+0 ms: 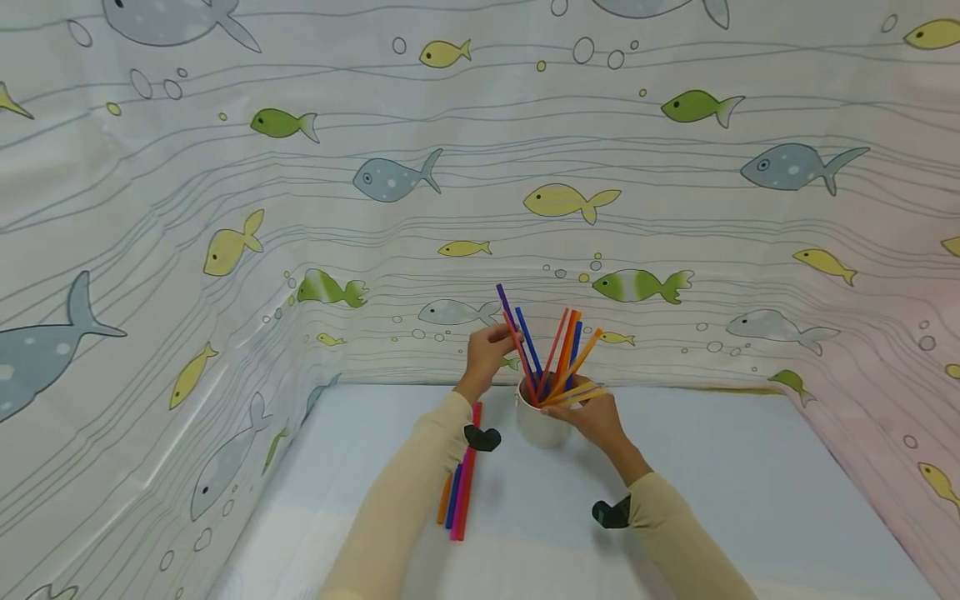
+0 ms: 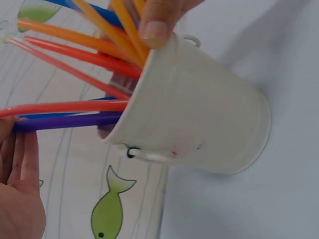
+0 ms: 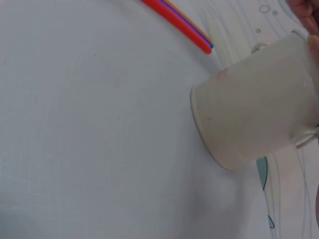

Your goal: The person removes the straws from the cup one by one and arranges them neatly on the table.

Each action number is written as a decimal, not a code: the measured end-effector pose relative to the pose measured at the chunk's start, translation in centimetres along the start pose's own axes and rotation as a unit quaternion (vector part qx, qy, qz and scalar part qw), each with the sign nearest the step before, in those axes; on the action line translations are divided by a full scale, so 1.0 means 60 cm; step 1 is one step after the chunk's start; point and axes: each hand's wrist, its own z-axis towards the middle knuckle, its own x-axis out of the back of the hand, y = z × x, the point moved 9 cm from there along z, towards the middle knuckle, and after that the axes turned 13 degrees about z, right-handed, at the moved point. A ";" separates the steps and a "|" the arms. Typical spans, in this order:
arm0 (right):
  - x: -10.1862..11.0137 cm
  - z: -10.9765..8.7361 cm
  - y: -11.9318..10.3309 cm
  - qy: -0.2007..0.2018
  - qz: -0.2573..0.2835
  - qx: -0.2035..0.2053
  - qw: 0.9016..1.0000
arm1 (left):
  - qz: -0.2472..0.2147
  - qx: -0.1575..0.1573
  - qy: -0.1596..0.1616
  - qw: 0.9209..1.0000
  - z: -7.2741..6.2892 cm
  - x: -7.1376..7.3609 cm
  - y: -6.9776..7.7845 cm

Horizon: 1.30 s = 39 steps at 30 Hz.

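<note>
A white bucket-shaped pot (image 1: 542, 429) with small side handles stands on the table, holding several coloured straws (image 1: 573, 350) that fan out of its mouth. My left hand (image 1: 486, 360) is at the pot's left, its fingers pinching the upper part of a red straw (image 2: 65, 107) beside a purple straw (image 2: 70, 121). Both straws have their lower ends inside the pot. My right hand (image 1: 600, 417) grips the pot's right rim, with the thumb (image 2: 155, 32) over the near edge beside yellow-orange straws. Its other fingers are mostly hidden behind the pot and straws.
To the left of the pot, under the left forearm, lies a row of several straws (image 1: 459, 500) in orange, blue, pink and red. The white table (image 1: 720, 467) meets a fish-patterned sheet (image 1: 480, 275) behind and at the sides. Each wrist carries a dark band piece.
</note>
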 end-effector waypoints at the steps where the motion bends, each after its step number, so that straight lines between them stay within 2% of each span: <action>1: 0.000 0.000 0.000 -0.001 -0.003 0.001 1.000 | -0.005 -0.003 -0.001 1.000 0.000 0.003 0.006; 6: 0.000 0.001 0.003 -0.003 -0.006 -0.002 1.000 | -0.030 -0.017 -0.026 0.999 -0.006 0.019 0.045; 13: 0.000 0.001 0.002 0.000 -0.022 -0.002 1.000 | -0.020 -0.024 -0.007 0.999 0.013 0.042 0.047; 17: -0.003 -0.001 -0.001 -0.005 -0.013 0.010 1.000 | -0.034 -0.036 -0.014 0.999 0.006 0.062 0.082; 22: -0.002 -0.001 0.000 -0.006 -0.011 0.015 1.000 | -0.057 -0.051 -0.021 0.997 0.010 0.078 0.103; 25: -0.002 -0.002 0.002 -0.008 -0.012 0.013 1.000 | -0.060 -0.048 -0.022 0.997 0.015 0.086 0.103; 31: -0.002 -0.005 0.000 -0.010 -0.007 0.010 1.000 | -0.028 -0.042 0.005 0.999 0.030 0.105 0.088; 35: -0.001 -0.005 0.000 -0.006 -0.004 0.010 1.000 | -0.007 -0.050 0.015 0.999 0.033 0.120 0.093; 39: 0.000 -0.004 0.000 -0.005 -0.005 0.012 1.000 | -0.001 -0.038 0.024 0.999 0.032 0.140 0.089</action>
